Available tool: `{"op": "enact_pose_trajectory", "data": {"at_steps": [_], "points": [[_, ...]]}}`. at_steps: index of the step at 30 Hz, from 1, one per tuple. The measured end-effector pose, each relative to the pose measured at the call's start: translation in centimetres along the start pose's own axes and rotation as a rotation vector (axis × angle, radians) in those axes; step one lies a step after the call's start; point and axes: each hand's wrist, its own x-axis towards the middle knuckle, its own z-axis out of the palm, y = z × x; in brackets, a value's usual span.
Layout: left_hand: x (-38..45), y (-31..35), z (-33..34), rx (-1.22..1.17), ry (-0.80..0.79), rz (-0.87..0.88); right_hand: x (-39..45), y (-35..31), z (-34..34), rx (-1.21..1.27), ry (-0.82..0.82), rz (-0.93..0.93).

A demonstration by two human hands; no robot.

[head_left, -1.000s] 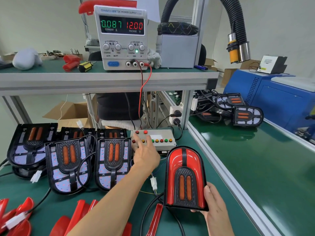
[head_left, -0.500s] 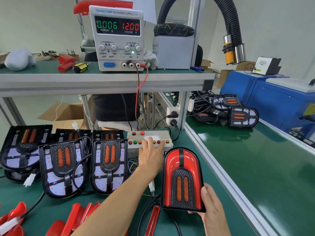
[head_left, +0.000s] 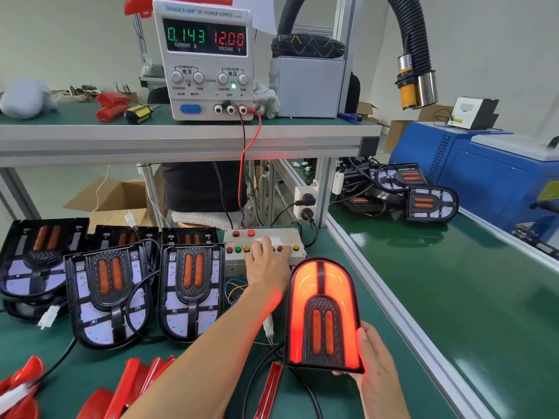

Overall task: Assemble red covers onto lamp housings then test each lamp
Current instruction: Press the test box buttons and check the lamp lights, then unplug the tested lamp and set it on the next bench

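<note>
An assembled lamp with its red cover (head_left: pixel 323 313) stands tilted at the front of the bench, glowing bright red. My right hand (head_left: pixel 376 370) holds it by its lower right edge. My left hand (head_left: pixel 267 261) rests on the beige test box (head_left: pixel 290 237), fingertips on its row of coloured buttons. Several uncovered black lamp housings (head_left: pixel 189 285) lie in rows to the left. Loose red covers (head_left: pixel 133 385) are heaped at the front left. The power supply (head_left: pixel 207 60) on the shelf reads 0.143 A and 12.00 V.
Red and black leads (head_left: pixel 242 164) hang from the supply to the test box. More housings (head_left: pixel 429 202) lie on the green conveyor at right, by a blue machine (head_left: pixel 496 176). A black extraction hose (head_left: pixel 414 52) hangs overhead. A red cover strip (head_left: pixel 269 388) lies in front of the lamp.
The lamp's red cover has lit up. My left hand moved right along the button row. The current reading went from 0.087 to 0.006 to 0.143 A.
</note>
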Motion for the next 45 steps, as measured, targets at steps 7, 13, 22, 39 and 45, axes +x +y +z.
{"op": "enact_pose_trajectory", "data": {"at_steps": [7,13,22,39,45], "points": [[0.2,0.2,0.4,0.026,-0.003,-0.004,-0.3,-0.4,0.1,0.005,0.006,0.004],[0.0,-0.3,-0.7,-0.066,-0.019,0.056,-0.6,-1.0,0.3,0.024,0.006,-0.001],[-4.6,-4.8,-8.5,-0.593,0.044,0.007,-1.7,-1.9,0.0,0.028,0.064,-0.029],[-10.0,-3.1,-3.8,-0.542,-0.275,-0.213,-5.2,-3.9,-1.5,-0.185,0.163,0.22],[-11.2,-5.2,-5.0,-1.24,-0.262,-0.298,-5.4,-5.3,-1.4,-0.61,0.11,0.18]]}}
